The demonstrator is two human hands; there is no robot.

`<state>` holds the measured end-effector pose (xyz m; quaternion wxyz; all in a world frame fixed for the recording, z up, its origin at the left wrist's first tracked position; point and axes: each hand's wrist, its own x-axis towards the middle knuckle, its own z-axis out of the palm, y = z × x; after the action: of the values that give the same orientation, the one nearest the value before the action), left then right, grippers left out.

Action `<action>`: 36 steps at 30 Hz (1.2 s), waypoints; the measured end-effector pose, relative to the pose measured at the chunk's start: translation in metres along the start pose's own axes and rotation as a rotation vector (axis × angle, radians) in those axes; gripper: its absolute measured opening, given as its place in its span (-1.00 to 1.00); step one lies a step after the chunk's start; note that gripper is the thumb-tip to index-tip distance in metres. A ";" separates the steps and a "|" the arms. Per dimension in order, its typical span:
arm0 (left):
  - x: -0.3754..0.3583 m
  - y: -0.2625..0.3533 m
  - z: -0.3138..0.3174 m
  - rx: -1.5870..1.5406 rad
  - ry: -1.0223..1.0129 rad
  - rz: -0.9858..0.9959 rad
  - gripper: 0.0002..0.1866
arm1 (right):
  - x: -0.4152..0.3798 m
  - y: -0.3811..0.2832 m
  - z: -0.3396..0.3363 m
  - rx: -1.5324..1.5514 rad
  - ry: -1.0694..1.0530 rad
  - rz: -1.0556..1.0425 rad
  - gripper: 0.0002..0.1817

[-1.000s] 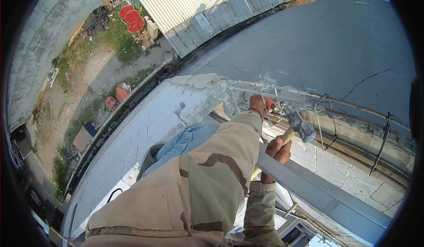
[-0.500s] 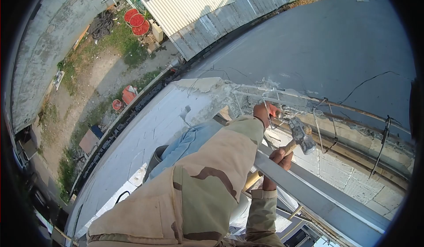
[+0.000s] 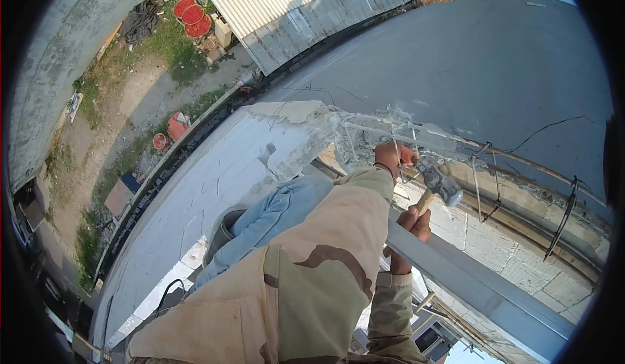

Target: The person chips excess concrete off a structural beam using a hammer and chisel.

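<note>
My left hand (image 3: 387,155) is closed around a chisel with an orange-red grip (image 3: 408,155), held among the exposed rebar at the broken concrete edge (image 3: 364,136). Much of the chisel is hidden by the fingers and the bars. Just below it, my right hand (image 3: 415,222) grips the short wooden handle of a hammer (image 3: 443,187). The hammer's worn grey steel head is close beside the chisel's end. A grey metal beam (image 3: 482,282) runs diagonally past my right wrist and partly covers the forearm.
Bent rebar ties (image 3: 498,182) and a long rod stick out along the chipped edge to the right. A smooth grey slab (image 3: 495,71) lies beyond. White block wall (image 3: 215,175) drops on the left toward a yard far below, with red baskets (image 3: 193,15) and a corrugated roof (image 3: 286,12).
The view has shifted slightly, moving the yard left in the picture. My left hand stays at the chisel, and the hammer head remains close beside it in my right hand.
</note>
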<state>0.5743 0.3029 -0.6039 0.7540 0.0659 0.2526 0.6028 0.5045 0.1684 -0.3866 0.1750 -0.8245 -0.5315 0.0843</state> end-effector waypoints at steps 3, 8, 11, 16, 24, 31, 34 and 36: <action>-0.005 0.078 0.033 -0.332 0.288 -0.529 -0.70 | -0.002 -0.009 0.003 0.215 0.201 -0.102 -0.68; 0.003 0.090 0.030 -0.255 0.538 -0.642 -0.61 | 0.009 0.023 0.006 -0.137 -0.045 -0.056 -0.67; 0.020 0.054 0.013 -0.304 0.525 -0.593 -0.61 | -0.003 0.002 0.006 0.037 0.044 -0.014 -0.68; 0.002 0.050 0.010 -0.404 0.248 -0.368 -0.65 | -0.002 0.005 0.012 0.095 0.148 -0.091 -0.74; 0.013 0.026 -0.018 0.781 -0.083 0.226 -0.76 | 0.000 0.015 0.012 0.103 0.056 -0.023 -0.75; 0.038 0.051 -0.022 -0.411 0.386 -0.723 -0.78 | 0.008 0.012 0.007 0.088 0.125 -0.220 -0.80; 0.047 0.040 -0.039 -0.354 0.325 -0.763 -0.76 | 0.014 0.016 0.018 0.024 0.082 -0.232 -0.79; 0.052 0.034 -0.047 -0.379 0.312 -0.819 -0.76 | 0.018 0.015 0.016 -0.046 -0.013 -0.179 -0.76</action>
<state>0.5300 0.3517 -0.6466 0.8814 -0.2689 0.2536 0.2942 0.5193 0.1823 -0.4064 0.1593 -0.7770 -0.6059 0.0616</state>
